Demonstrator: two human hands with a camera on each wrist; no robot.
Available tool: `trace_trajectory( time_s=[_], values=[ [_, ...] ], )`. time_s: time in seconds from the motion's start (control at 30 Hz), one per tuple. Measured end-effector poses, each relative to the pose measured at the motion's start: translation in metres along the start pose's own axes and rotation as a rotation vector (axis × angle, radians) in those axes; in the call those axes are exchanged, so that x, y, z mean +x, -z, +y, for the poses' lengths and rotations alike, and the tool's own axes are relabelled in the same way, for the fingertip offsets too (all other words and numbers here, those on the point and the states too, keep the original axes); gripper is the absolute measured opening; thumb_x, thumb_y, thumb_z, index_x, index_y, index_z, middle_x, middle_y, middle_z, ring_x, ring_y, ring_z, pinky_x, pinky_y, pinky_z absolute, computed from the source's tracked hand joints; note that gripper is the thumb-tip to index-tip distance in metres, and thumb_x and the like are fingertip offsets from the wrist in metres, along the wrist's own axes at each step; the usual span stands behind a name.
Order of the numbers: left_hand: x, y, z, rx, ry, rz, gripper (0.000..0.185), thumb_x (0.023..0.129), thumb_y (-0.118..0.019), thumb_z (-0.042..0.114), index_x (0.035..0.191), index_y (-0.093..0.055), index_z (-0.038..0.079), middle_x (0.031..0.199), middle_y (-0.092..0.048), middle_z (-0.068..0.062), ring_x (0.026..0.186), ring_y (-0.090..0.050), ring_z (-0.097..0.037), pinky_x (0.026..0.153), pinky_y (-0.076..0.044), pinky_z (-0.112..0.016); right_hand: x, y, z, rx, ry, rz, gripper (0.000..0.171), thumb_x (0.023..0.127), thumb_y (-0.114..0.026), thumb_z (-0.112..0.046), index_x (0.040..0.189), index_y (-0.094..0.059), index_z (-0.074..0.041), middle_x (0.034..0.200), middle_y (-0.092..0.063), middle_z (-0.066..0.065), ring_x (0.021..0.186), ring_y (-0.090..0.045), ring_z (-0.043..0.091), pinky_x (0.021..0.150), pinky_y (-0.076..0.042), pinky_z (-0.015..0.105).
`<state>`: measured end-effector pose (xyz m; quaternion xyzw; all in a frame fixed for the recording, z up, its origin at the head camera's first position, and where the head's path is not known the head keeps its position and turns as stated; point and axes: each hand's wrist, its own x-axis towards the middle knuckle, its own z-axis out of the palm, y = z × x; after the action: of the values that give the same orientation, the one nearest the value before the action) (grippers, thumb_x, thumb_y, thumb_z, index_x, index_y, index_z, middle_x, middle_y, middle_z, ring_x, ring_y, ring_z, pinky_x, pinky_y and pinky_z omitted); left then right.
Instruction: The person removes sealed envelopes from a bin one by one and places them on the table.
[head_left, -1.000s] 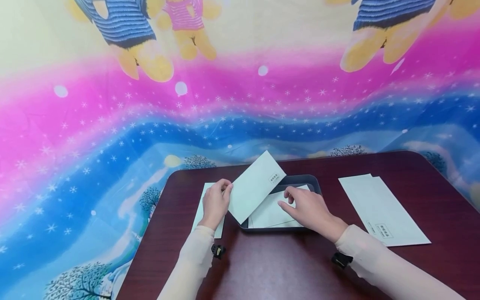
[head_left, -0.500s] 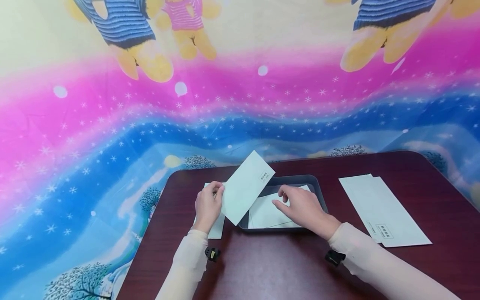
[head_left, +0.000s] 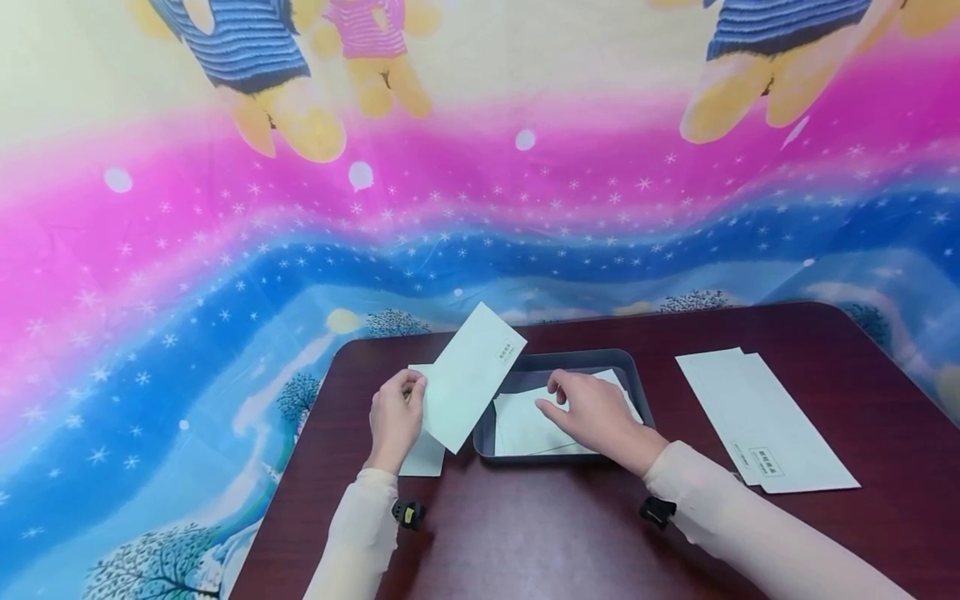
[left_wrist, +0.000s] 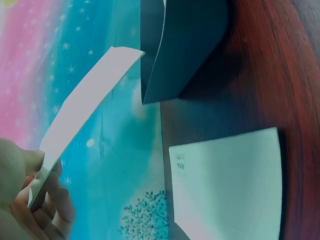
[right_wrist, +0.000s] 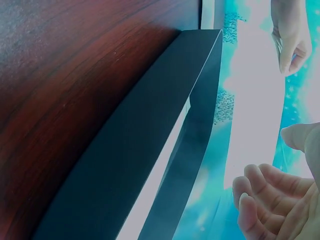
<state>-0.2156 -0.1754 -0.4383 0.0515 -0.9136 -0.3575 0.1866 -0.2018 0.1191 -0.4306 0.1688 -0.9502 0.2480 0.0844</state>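
The envelope is pinched by the left hand, tilted above the tray's left edge; the right hand, fingers relaxed, rests on papers inside; the left wrist view alone shows an envelope on the table printed-side up.

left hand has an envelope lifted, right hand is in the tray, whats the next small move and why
Probably lower the lifted envelope onto the envelope already lying on the table left of the tray. The left hand pinches it by its lower end, tilted in the air above that spot, while the right hand rests on the envelopes in the tray.
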Motion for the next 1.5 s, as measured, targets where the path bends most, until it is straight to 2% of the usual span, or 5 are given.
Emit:
trace_trajectory(
  time_s=[0.43,0.87,1.03,1.33,1.5],
  values=[
    [-0.004,0.012,-0.024,-0.002,0.061,0.034,0.019,0.102,-0.061,0.027,0.104,-0.073,0.012,0.093,-0.079,-0.008,0.082,-0.069,-0.025,0.078,-0.051,-0.045,0.001,-0.005,-0.011,-0.004,0.005,-0.027,0.027,0.092,-0.072,-0.039,0.1,-0.069,-0.014,0.077,-0.063,-0.006,0.056,-0.046,0.007,0.054,-0.04,0.028],
    [-0.008,0.021,-0.04,0.046,0.083,0.053,0.019,0.102,-0.06,0.023,0.103,-0.072,0.009,0.091,-0.078,-0.011,0.072,-0.067,-0.024,0.066,-0.047,-0.037,0.002,-0.015,-0.018,-0.008,0.032,-0.036,0.025,0.092,-0.072,-0.038,0.097,-0.067,-0.014,0.075,-0.06,-0.006,0.057,-0.045,0.008,0.052,-0.038,0.028],
    [-0.009,0.022,-0.046,0.064,0.108,0.042,0.02,0.103,-0.059,0.024,0.104,-0.072,0.009,0.094,-0.078,-0.013,0.072,-0.068,-0.025,0.064,-0.047,-0.037,0.003,-0.016,-0.022,0.001,0.037,-0.048,0.025,0.092,-0.072,-0.038,0.096,-0.066,-0.014,0.077,-0.064,-0.002,0.058,-0.046,0.008,0.054,-0.039,0.029],
    [-0.011,0.023,-0.056,0.072,0.144,0.015,0.023,0.103,-0.058,0.026,0.106,-0.072,0.008,0.098,-0.078,-0.014,0.071,-0.068,-0.024,0.06,-0.046,-0.034,0.004,-0.021,-0.032,-0.019,0.068,-0.039,0.025,0.091,-0.073,-0.038,0.096,-0.067,-0.014,0.075,-0.062,-0.005,0.06,-0.048,0.006,0.054,-0.04,0.029],
    [-0.013,0.023,-0.06,0.093,0.167,0.014,0.023,0.103,-0.058,0.026,0.105,-0.072,0.009,0.098,-0.078,-0.013,0.075,-0.069,-0.025,0.064,-0.048,-0.038,0.005,-0.027,-0.041,-0.016,0.098,-0.041,0.024,0.091,-0.073,-0.038,0.095,-0.066,-0.015,0.077,-0.064,-0.005,0.062,-0.05,0.005,0.054,-0.041,0.029]
  ],
)
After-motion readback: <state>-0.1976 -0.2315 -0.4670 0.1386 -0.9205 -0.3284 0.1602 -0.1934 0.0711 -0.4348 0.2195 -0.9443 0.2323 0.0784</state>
